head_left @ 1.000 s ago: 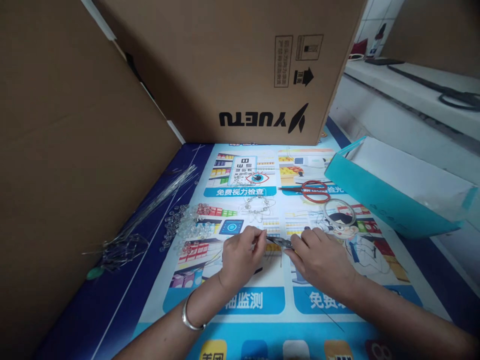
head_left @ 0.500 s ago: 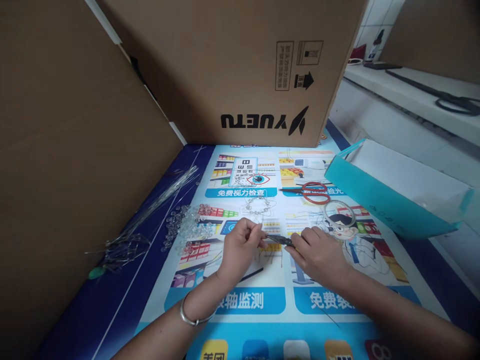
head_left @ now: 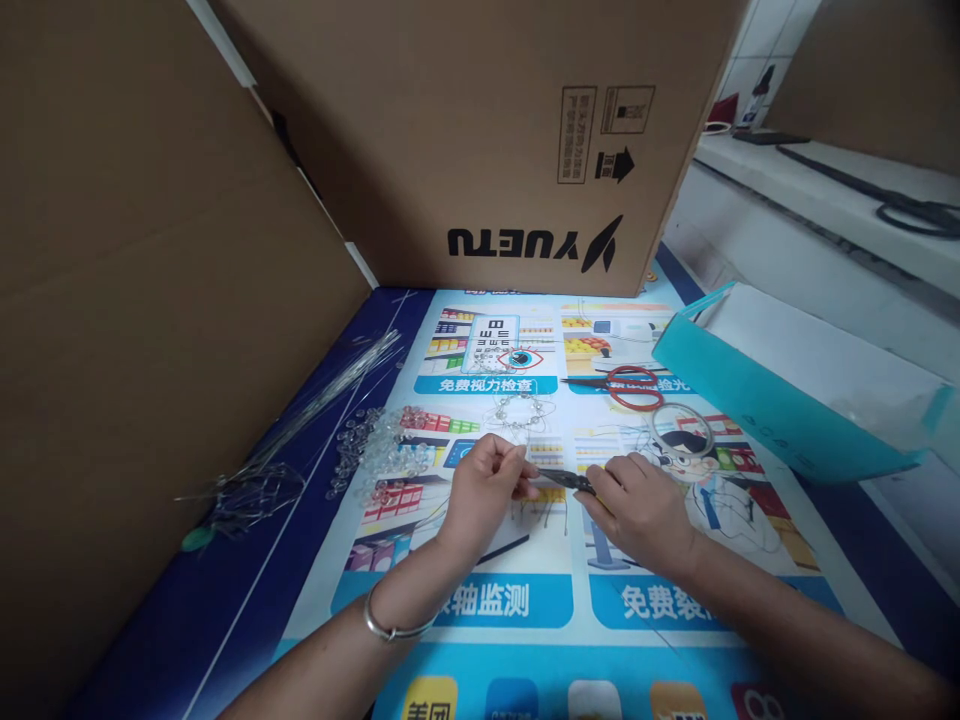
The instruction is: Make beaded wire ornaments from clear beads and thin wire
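Head view: on near side of red-handled, dark-bladed scissors (head_left: 604,383), dark metal long-nosed pliers (head_left: 574,481); right hand (head_left: 637,508) clamped round them, left hand (head_left: 481,488) pinched at tips, contents hidden. Pliers likely rigid, light, smooth; best gripped along handles.

L hand (head_left: 486,492) & R hand (head_left: 639,512) bare; thin shiny silver-col. bangle (head_left: 390,633) nr L wrist (head_left: 436,558)

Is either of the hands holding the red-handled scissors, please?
No, the scissors lie on the printed sheet, while the right hand grips pliers.
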`<act>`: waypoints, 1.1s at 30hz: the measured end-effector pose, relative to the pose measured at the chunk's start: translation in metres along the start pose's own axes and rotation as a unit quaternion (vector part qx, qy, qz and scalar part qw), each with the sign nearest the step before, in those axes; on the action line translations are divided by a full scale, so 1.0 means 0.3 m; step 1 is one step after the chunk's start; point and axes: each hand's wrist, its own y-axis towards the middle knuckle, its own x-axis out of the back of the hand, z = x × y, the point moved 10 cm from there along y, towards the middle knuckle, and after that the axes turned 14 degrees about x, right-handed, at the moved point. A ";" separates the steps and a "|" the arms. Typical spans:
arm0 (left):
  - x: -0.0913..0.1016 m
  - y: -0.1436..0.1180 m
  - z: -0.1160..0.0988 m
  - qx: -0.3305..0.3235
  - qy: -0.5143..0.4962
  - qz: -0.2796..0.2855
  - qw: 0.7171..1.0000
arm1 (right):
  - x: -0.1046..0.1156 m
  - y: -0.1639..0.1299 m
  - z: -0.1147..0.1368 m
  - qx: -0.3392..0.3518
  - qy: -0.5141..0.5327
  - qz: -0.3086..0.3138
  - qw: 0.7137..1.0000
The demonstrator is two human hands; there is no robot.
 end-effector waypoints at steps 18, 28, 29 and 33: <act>-0.025 -0.012 0.012 0.041 -0.084 0.049 0.994 | 0.003 -0.011 -0.037 -0.050 0.083 -0.048 0.994; -0.080 -0.030 -0.055 0.004 -0.041 0.163 0.986 | -0.012 0.014 -0.053 0.022 0.172 -0.023 0.985; -0.078 -0.029 -0.058 -0.001 -0.032 0.164 0.986 | -0.007 0.016 -0.051 0.030 0.166 -0.022 0.985; -0.064 -0.023 -0.060 -0.016 0.017 0.132 0.991 | 0.021 0.023 -0.037 0.050 0.099 -0.018 0.994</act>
